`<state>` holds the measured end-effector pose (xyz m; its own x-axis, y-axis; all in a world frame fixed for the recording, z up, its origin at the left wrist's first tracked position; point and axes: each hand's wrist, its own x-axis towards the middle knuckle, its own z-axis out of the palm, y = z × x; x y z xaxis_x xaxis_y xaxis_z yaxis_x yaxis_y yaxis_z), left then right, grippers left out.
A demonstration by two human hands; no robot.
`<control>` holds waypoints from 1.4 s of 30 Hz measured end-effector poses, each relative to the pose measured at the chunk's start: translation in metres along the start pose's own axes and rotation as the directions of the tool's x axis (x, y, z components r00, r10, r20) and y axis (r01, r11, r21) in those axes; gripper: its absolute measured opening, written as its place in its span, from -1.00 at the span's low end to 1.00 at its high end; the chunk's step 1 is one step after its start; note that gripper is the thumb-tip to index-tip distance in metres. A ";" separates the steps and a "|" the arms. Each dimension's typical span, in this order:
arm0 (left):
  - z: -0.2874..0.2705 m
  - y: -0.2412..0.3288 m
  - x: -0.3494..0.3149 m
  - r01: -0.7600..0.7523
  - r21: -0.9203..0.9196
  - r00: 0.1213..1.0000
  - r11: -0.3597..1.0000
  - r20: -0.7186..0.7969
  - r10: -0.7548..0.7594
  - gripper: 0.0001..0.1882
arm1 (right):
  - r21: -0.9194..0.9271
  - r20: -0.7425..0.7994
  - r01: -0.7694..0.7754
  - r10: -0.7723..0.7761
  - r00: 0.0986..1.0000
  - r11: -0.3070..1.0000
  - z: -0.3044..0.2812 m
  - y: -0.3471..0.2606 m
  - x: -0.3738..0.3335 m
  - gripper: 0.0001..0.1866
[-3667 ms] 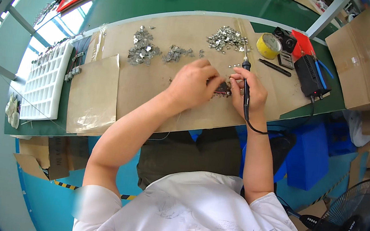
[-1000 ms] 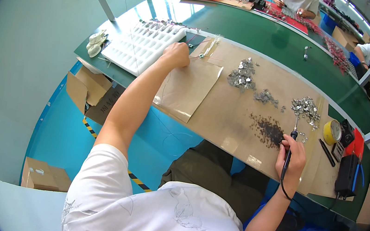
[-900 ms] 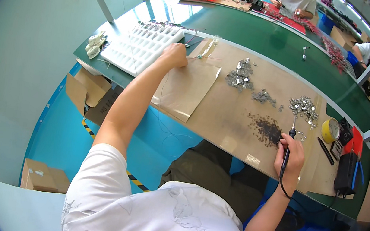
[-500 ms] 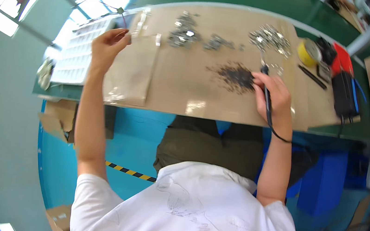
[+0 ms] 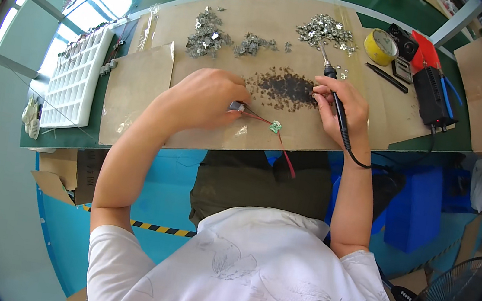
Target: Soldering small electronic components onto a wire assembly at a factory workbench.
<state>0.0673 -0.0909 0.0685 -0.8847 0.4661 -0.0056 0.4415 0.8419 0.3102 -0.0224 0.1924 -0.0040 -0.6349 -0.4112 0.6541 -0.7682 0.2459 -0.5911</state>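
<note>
Left hand (image 5: 208, 100): I see its fingers pinching a small silver part (image 5: 236, 106) with wires, low over the brown sheet (image 5: 382, 120).
Green board (image 5: 276, 127): it is on the wires to the right of the silver part, between the two hands; I can't tell if it touches the sheet.
Red wire (image 5: 288, 158): it runs from the board toward me-side of the worktop (image 5: 458, 139), and its end pokes out past the front edge.
Right hand (image 5: 347, 106): its fingers are curled round a black soldering iron (image 5: 337, 102), tip pointing up to the far side.
Dark bits (image 5: 285, 88): a messy patch between the hands, close to the right fingertips.
Room to move: brown sheet shows between the dark bits and the front edge.
Far side: three silver piles (image 5: 326, 32) sit in a row.
Left end: a white tray (image 5: 76, 83) stands near the edge.
Right end: yellow tape (image 5: 381, 44) and a black box (image 5: 434, 97) crowd the corner.
</note>
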 end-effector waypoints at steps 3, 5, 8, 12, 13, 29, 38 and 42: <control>-0.003 -0.007 0.010 -0.032 -0.023 0.999 0.999 -0.042 0.031 -0.72 | -0.044 0.046 0.078 -0.076 0.996 0.996 0.001 -0.001 0.002 -0.56; -0.015 -0.005 0.026 0.016 -0.182 0.994 0.983 -0.099 -0.035 -0.72 | -0.042 0.054 0.063 -0.061 0.997 0.997 0.003 -0.004 0.003 -0.56; -0.013 -0.016 0.047 0.014 -0.466 0.923 0.885 -0.335 -0.191 -0.71 | -0.015 0.078 0.057 -0.055 0.995 0.998 0.015 -0.014 0.006 -0.56; 0.004 -0.026 0.073 -0.156 -0.858 0.817 0.489 -0.391 -0.425 -0.83 | -0.024 0.111 0.028 -0.025 0.994 0.999 0.025 -0.017 0.005 -0.57; 0.012 -0.028 0.076 -0.193 -0.891 0.805 0.411 -0.383 -0.453 -0.87 | -0.043 0.117 0.026 -0.020 0.993 0.999 0.026 -0.017 0.004 -0.57; 0.054 -0.038 0.075 0.006 -0.765 0.882 0.644 -0.300 -0.365 -0.88 | -0.102 0.122 0.075 -0.062 0.991 0.992 0.027 -0.018 0.007 -0.53; 0.056 -0.031 0.071 0.027 -0.653 0.934 0.756 -0.253 -0.252 -0.85 | 0.047 -0.077 -0.273 0.276 0.958 0.961 0.017 -0.032 -0.024 -0.65; 0.058 -0.028 0.071 -0.001 -0.589 0.949 0.808 -0.256 -0.186 -0.86 | 0.271 -0.155 -0.261 0.309 0.938 0.927 0.008 -0.030 -0.047 -0.64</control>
<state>0.0006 -0.0659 0.0040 -0.9595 0.2160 0.1809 0.2698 0.5195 0.8108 0.0310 0.1968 -0.0206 -0.8461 -0.1738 0.5040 -0.5240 0.0970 -0.8462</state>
